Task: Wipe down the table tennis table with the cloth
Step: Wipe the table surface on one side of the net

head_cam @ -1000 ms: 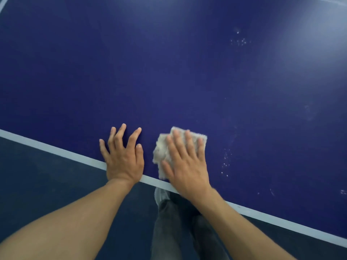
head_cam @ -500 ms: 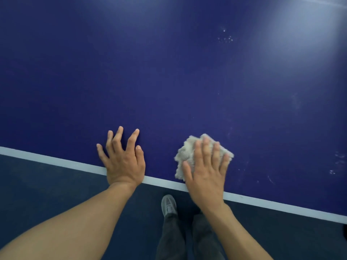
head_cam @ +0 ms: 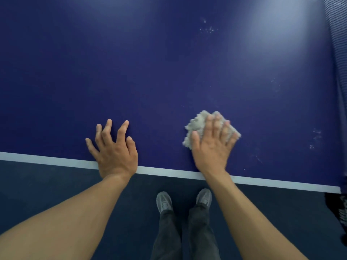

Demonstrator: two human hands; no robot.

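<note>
Below, on the dark blue floor (head_cam: 37, 194), two grey shoes (head_cam: 164, 201) are standing just beside the table tennis table (head_cam: 169, 72), under dark trousers (head_cam: 169, 237). At the far right a ribbed strip that looks like the net (head_cam: 336, 53) is running along the table, and pale specks (head_cam: 206, 30) are dotting the top beyond the hands. The left hand (head_cam: 114, 152) is resting on the table over the white edge line (head_cam: 47, 160), fingers spread and loosely extended, holding nothing. The right hand (head_cam: 212, 149) is pressing the cloth (head_cam: 199, 124) onto the tabletop just inside that line, fingers straight and close together on top of it, well apart from the left hand. The cloth is looking fluffy and off-white with a ragged outline; the tabletop is showing smooth deep blue, with glare at upper right. The right palm is covering much of the cloth, its fingertips are blurring slightly, and a dark object (head_cam: 338, 212) at the right border is being cut off, too unclear to name
</note>
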